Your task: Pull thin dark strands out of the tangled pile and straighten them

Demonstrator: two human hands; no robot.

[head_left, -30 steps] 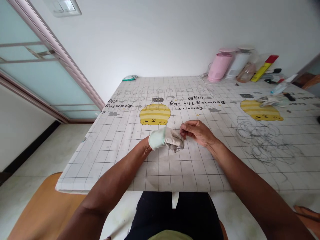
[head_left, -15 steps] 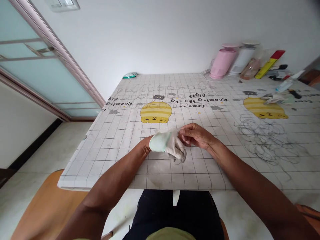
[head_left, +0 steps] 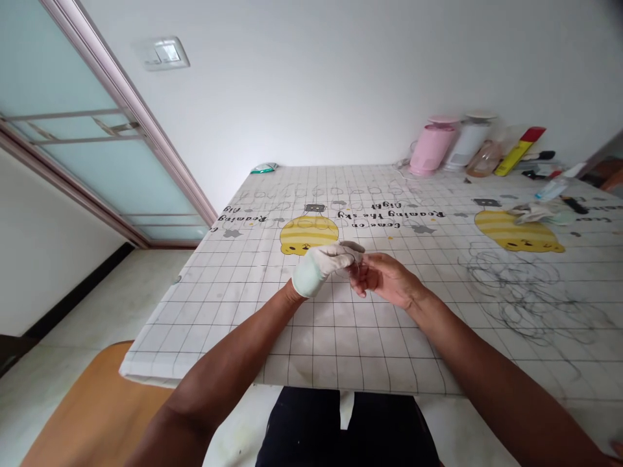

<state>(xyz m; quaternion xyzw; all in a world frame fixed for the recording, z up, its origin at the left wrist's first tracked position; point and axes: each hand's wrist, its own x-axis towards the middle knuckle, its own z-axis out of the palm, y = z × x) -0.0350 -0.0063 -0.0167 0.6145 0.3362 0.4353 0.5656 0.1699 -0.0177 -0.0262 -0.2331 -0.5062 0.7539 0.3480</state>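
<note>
My left hand (head_left: 324,264), in a pale glove with a mint cuff, meets my bare right hand (head_left: 384,275) over the middle of the table. Between their pinched fingertips shows a thin dark strand (head_left: 357,264), curved into a small loop; whether it is wire or thread I cannot tell. Fingers of both hands are closed on it, partly hiding it. Beyond my hands, rows of thin strand loops (head_left: 335,192) lie on the checked tablecloth (head_left: 233,324). To the right of my right hand spreads a loose tangle of similar dark strands (head_left: 528,292).
At the back right stand a pink cylinder-shaped device (head_left: 433,148), a white one (head_left: 470,144), a bottle (head_left: 484,159) and a yellow-red box (head_left: 520,151). A crumpled glove (head_left: 542,212) lies before them. A green-white packet (head_left: 263,168) sits at the back left corner. An orange chair (head_left: 97,402) is at left.
My gloved left hand has turned and lifted, its fingers now reaching up to my right fingertips. My right hand has rolled palm-inward. The view has tilted upward slightly.
</note>
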